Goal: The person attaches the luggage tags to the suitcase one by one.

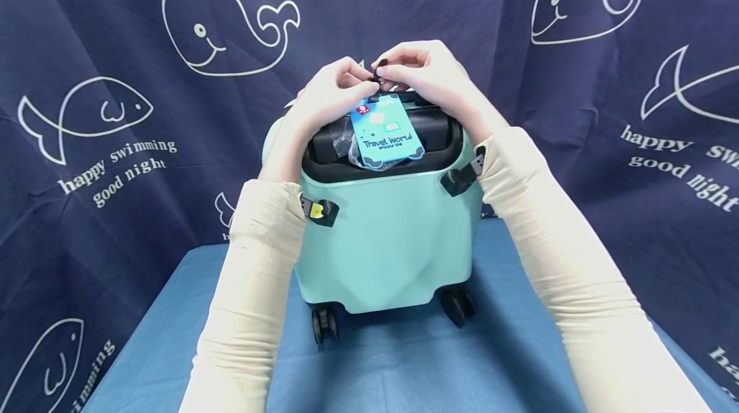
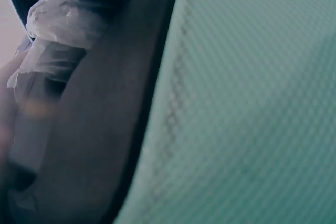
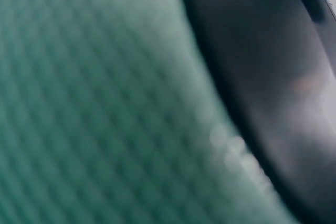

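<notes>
In head view alone, lettered tag face

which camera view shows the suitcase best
The head view: it takes in the suitcase down to its wheels. The left wrist view shows only textured green shell, black trim and clear plastic up close; the right wrist view, only blurred shell and trim.
</notes>
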Motion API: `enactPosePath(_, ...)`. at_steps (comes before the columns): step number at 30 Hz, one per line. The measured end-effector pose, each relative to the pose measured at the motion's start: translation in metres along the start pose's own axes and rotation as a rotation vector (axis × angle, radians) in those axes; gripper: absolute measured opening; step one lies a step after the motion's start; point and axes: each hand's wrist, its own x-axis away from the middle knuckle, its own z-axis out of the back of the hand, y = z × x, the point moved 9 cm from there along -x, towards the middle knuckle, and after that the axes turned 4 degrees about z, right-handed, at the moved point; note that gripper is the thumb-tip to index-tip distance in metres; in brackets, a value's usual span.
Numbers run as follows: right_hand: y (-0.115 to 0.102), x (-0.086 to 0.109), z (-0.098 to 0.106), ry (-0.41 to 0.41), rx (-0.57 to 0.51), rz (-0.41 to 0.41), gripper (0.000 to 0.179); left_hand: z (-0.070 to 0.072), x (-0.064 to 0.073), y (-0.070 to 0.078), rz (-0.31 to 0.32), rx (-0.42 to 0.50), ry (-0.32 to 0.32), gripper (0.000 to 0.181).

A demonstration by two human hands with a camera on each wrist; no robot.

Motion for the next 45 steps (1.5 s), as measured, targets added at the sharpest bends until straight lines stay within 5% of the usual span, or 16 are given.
enactPosePath(8, -0.002, -0.002, 0.002, 0.047, -0.076, 0.019, 0.013, -0.001, 0.0, 0.001, -0.057, 0.107, 0.015, 0.036)
enactPosePath(23, -0.001, -0.002, 0.007, 0.099, -0.042, 0.0, 0.015, 0.001, 0.0, 0.003, -0.08, 0.066, 0.035, 0.034)
enactPosePath(38, -0.002, -0.001, 0.008, 0.132, -0.168, 0.041, 0.017, -0.002, 0.0, 0.005, -0.124, 0.037, 0.027, 0.037)
enactPosePath(45, -0.003, 0.0, 0.011, 0.147, -0.088, 0.026, 0.015, -0.001, -0.002, 0.003, -0.106, 0.051, 0.039, 0.04)
